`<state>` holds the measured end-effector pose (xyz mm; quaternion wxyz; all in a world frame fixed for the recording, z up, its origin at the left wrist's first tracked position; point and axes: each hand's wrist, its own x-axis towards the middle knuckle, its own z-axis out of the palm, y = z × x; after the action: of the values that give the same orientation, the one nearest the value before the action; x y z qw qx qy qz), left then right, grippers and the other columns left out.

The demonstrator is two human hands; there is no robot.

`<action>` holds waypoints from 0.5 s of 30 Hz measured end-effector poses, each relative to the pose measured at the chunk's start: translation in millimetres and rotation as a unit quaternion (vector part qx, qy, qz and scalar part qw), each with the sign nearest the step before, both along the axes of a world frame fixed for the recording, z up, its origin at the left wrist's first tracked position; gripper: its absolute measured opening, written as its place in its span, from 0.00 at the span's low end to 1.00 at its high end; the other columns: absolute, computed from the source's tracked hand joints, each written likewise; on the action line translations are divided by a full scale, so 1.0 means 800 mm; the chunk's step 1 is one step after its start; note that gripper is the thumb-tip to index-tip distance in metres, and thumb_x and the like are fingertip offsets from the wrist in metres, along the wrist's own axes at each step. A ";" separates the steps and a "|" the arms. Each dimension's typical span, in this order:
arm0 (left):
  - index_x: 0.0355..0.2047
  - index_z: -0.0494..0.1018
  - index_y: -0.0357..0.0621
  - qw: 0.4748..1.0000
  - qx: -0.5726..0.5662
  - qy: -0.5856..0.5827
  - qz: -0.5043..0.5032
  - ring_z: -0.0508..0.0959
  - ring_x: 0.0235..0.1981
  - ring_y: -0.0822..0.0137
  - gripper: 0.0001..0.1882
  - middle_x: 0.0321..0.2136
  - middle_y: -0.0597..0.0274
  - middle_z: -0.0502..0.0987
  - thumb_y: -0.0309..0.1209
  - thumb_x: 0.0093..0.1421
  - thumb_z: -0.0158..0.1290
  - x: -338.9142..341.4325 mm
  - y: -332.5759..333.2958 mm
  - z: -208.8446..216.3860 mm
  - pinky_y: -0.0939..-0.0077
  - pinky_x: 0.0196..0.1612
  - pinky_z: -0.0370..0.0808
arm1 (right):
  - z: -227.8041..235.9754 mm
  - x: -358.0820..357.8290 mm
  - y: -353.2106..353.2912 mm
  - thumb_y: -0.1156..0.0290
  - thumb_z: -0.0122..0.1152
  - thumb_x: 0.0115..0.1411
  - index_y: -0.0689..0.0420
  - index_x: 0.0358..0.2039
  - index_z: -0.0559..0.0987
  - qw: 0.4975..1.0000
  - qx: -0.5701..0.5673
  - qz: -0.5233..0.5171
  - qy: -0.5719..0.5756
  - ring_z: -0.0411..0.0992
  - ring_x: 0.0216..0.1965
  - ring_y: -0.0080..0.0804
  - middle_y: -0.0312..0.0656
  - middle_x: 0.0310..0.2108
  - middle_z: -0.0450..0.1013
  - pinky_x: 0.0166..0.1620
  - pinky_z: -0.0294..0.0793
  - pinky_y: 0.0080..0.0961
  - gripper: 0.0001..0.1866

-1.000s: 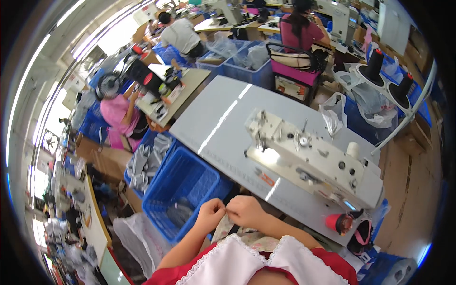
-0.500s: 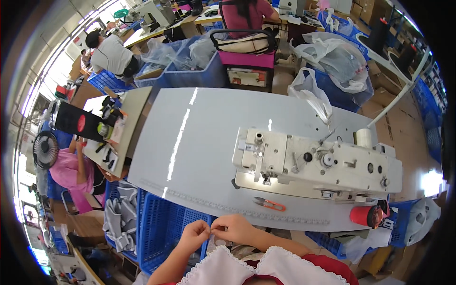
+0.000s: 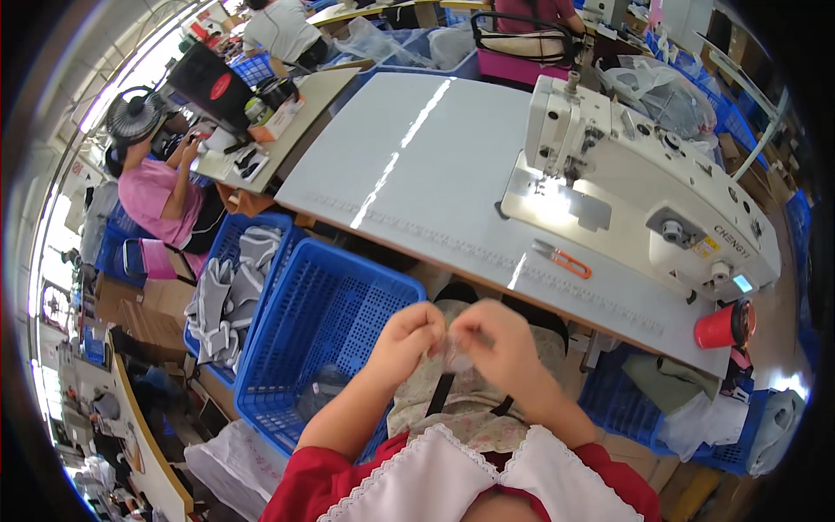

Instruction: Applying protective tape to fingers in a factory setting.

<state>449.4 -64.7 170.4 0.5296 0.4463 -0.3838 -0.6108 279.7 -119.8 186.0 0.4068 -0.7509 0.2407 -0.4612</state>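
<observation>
Over my lap, my left hand (image 3: 409, 342) is closed, thumb against curled fingers. Facing it at nearly the same height, my right hand (image 3: 503, 346) is also pinched, its fingertips blurred. A small gap parts the two hands. Something thin and pale, perhaps see-through, shows near the fingertips, too blurred to name. Below them lies a light patterned cloth (image 3: 417, 400) with dark straps over my legs. Nearest to my left hand is a blue plastic basket (image 3: 261, 383) with a clear bag (image 3: 323, 391) at its bottom.
A white sewing machine (image 3: 644, 165) stands on the grey table (image 3: 391, 165). Orange-handled thread snips (image 3: 570, 264) and a red cup (image 3: 718, 329) lie along its near side. Grey pieces with white edging (image 3: 224, 300) fill another basket at left. A person in pink (image 3: 161, 200) sits beyond.
My view has tipped downward, so the table sits higher and more of the baskets and my lap shows. My fingertips, together before, have drawn slightly apart.
</observation>
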 end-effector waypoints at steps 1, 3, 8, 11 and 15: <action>0.26 0.68 0.38 0.996 -0.020 -0.089 -0.006 0.66 0.22 0.79 0.03 0.21 0.70 0.68 0.23 0.56 0.47 0.006 0.006 0.007 0.82 0.26 0.64 | 0.005 0.001 0.010 0.76 0.60 0.55 0.61 0.30 0.74 0.997 0.079 -0.004 0.008 0.71 0.29 0.31 0.41 0.28 0.71 0.34 0.70 0.22 0.05; 0.26 0.68 0.39 0.990 -0.040 -0.137 0.019 0.66 0.22 0.80 0.02 0.21 0.71 0.68 0.23 0.56 0.48 0.006 0.026 0.025 0.82 0.25 0.64 | -0.001 0.014 0.020 0.73 0.55 0.61 0.61 0.33 0.71 0.985 0.150 0.016 -0.085 0.69 0.31 0.23 0.38 0.29 0.71 0.37 0.69 0.20 0.05; 0.26 0.69 0.41 0.892 -0.195 -0.385 0.136 0.66 0.18 0.74 0.03 0.20 0.66 0.69 0.22 0.52 0.53 0.010 0.074 0.016 0.79 0.22 0.63 | -0.010 0.040 0.037 0.72 0.48 0.65 0.60 0.37 0.66 0.965 0.220 0.030 -0.138 0.67 0.30 0.19 0.37 0.28 0.69 0.36 0.68 0.18 0.05; 0.24 0.69 0.41 0.832 -0.325 -0.414 0.175 0.71 0.20 0.66 0.04 0.23 0.59 0.74 0.20 0.49 0.52 0.011 0.092 0.020 0.76 0.27 0.70 | -0.019 0.055 0.028 0.73 0.46 0.66 0.59 0.37 0.65 0.961 0.225 0.007 -0.160 0.66 0.29 0.19 0.37 0.27 0.68 0.34 0.68 0.17 0.04; 0.23 0.68 0.40 0.861 -0.405 -0.285 0.112 0.75 0.25 0.62 0.04 0.28 0.54 0.77 0.19 0.49 0.50 0.022 0.106 0.012 0.73 0.34 0.74 | -0.036 0.072 0.021 0.72 0.46 0.66 0.58 0.38 0.65 0.929 0.291 0.032 -0.225 0.66 0.30 0.21 0.38 0.28 0.68 0.35 0.68 0.18 0.04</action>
<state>466.7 20.2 180.0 0.5957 0.3869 -0.6795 -0.1839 337.5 -103.0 157.6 0.6655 -0.4831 0.2423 -0.5147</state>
